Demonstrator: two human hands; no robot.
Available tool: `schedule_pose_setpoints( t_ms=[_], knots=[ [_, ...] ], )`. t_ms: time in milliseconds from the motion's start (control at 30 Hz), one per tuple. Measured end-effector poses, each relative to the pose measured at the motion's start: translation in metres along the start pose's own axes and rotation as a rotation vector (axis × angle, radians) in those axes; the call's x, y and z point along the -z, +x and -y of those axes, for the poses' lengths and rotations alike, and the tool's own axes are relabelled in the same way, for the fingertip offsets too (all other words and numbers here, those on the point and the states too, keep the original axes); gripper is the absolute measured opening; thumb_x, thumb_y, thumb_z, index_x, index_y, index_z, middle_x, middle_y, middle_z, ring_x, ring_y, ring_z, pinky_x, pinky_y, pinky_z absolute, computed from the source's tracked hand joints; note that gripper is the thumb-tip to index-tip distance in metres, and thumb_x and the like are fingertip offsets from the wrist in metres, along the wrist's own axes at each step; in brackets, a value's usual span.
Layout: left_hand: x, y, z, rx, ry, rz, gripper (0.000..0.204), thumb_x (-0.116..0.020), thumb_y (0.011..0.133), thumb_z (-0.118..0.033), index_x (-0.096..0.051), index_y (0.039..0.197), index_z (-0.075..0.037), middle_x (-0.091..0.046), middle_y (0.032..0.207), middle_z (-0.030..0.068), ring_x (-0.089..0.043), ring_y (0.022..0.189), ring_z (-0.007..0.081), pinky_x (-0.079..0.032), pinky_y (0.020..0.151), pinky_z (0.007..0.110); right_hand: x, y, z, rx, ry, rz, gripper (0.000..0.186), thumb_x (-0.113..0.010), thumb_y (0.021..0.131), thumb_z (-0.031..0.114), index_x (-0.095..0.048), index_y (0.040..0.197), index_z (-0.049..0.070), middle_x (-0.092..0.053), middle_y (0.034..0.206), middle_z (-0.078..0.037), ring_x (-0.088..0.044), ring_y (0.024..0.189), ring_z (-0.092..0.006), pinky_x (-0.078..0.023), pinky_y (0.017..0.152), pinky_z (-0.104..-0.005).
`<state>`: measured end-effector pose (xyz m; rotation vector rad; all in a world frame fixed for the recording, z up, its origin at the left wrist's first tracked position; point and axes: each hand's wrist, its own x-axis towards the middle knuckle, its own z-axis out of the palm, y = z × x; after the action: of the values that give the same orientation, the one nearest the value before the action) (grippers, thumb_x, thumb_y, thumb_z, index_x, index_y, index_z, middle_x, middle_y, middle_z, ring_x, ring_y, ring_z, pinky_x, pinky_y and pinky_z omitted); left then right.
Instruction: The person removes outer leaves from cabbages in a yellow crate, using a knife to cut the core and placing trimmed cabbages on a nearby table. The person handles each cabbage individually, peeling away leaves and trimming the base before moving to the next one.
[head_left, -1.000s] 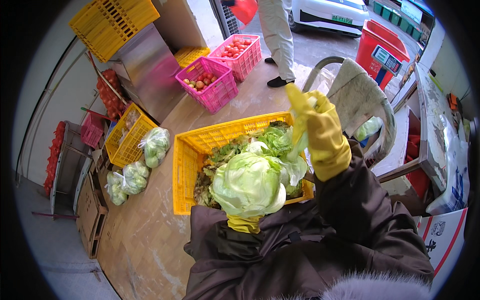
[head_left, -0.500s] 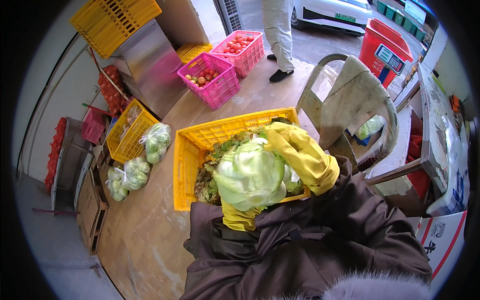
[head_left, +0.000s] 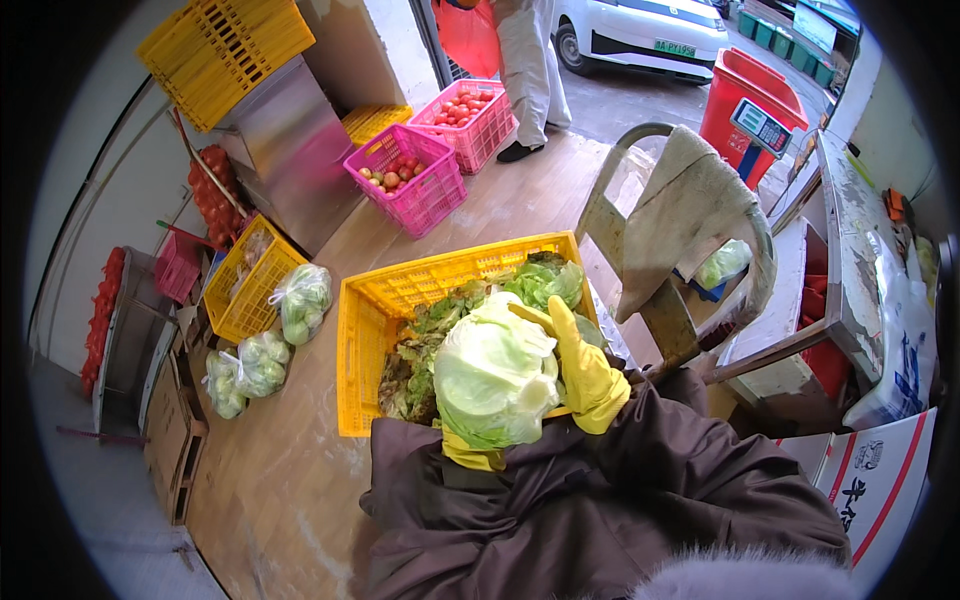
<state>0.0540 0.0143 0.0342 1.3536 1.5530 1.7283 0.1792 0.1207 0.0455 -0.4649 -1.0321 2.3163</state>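
Note:
A pale green head of lettuce sits in my left hand, which supports it from below in a yellow glove. Most of that hand is hidden beneath the lettuce. My right hand, also yellow-gloved, is at the lettuce's right side with its fingers stretched out and apart. One fingertip reaches over toward the top of the head; whether it touches is hard to make out. Just beyond is a yellow plastic crate with wilted, curly lettuce leaves and a fresher green leaf in it.
Three bagged bundles of greens lie left, near another yellow crate. Pink crates of tomatoes stand ahead, beside a standing person. A metal chair draped with cloth and a worn table are right.
My right hand has come off the top of the lettuce and opened at its right side. The lettuce has turned and shifted slightly left. The person ahead has stepped left with a red bag.

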Motion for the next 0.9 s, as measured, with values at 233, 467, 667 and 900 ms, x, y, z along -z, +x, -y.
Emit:
schedule_pose_setpoints(
  t_ms=[233,467,667,900],
  knots=[
    [-0.009,0.011,-0.009,0.252,-0.385,-0.038,0.07,-0.084,0.072,-0.021,-0.052,0.131,0.002,-0.067,0.11,0.0132,-0.067,0.096,0.0199,-0.055,0.085,0.032,-0.01,-0.014,0.015,0.6,-1.04,-0.089,0.023,-0.084,0.081,0.014,-0.072,0.096,0.001,-0.068,0.112,-0.015,-0.065,0.105,-0.0251,-0.05,0.092,-0.0349],
    [-0.006,0.001,0.004,0.071,-0.084,0.026,0.081,-0.089,0.068,-0.033,-0.051,0.132,0.001,-0.067,0.112,0.0124,-0.065,0.102,0.0212,-0.053,0.089,0.033,-0.035,-0.018,0.05,0.028,-1.175,-0.06,0.039,-0.074,0.092,0.036,-0.068,0.079,-0.001,-0.064,0.069,-0.008,-0.059,0.066,-0.0134,-0.046,0.063,-0.0309],
    [-0.006,-0.012,0.004,0.098,-0.175,-0.051,0.087,-0.091,0.067,-0.035,-0.05,0.136,0.001,-0.061,0.126,0.0155,-0.062,0.111,0.02,-0.053,0.09,0.035,-0.033,-0.019,0.048,0.184,-1.02,-0.028,0.044,-0.062,0.097,0.042,-0.072,0.086,0.0,-0.055,0.055,-0.005,-0.051,0.049,-0.0136,-0.045,0.051,-0.0326],
    [-0.012,-0.019,0.003,0.688,-1.462,0.034,0.061,-0.059,0.093,-0.05,-0.052,0.134,-0.006,-0.063,0.115,0.0172,-0.063,0.095,0.0345,-0.054,0.083,0.047,-0.038,-0.028,0.05,-0.008,-0.578,0.031,0.047,-0.064,0.098,0.042,-0.068,0.086,-0.003,-0.061,0.069,-0.002,-0.053,0.061,-0.0067,-0.043,0.054,-0.0265]
  ],
)
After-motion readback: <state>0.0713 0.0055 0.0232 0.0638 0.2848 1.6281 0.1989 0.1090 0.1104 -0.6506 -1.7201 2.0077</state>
